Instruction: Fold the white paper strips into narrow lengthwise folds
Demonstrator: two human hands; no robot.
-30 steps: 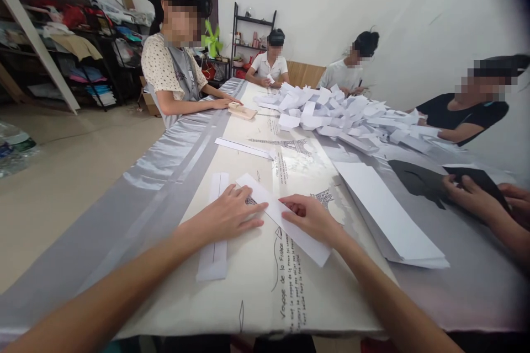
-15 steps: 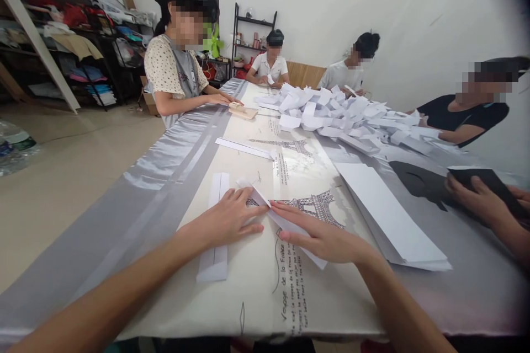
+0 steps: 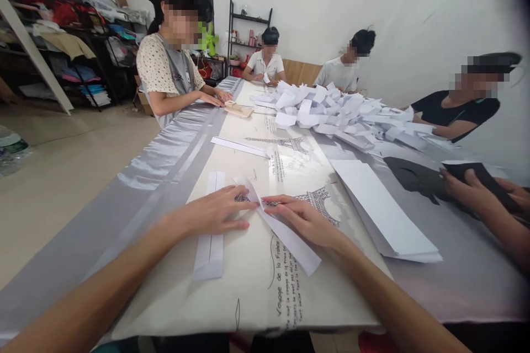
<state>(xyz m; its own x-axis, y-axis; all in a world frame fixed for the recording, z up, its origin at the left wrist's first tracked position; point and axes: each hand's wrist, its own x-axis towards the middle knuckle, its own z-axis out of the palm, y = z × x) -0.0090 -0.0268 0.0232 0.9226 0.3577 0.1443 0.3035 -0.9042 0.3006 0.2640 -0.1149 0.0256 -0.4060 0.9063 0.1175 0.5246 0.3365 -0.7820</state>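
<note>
A folded white paper strip (image 3: 295, 242) lies slantwise on the printed tablecloth between my hands. My left hand (image 3: 217, 210) rests on its left side, fingers stretched and spread, with the index fingertip at the raised fold. From the other side my right hand (image 3: 308, 222) has its thumb and fingers drawn close together at the strip's edge, seemingly pinching it. Under my left wrist lies another paper strip (image 3: 209, 256) with a dark line along it. Farther up the table is a third lined strip (image 3: 240, 146).
A stack of white paper sheets (image 3: 385, 209) lies to the right. Behind it spreads a large heap of folded white papers (image 3: 331, 110). A small wooden block (image 3: 239, 110) is near a co-worker's hands at left. Another person's hands (image 3: 472, 193) hold a dark item at right.
My right thumb has moved in toward its fingers at the strip's edge. More of the strip's lower end now shows. The whole view has shifted slightly.
</note>
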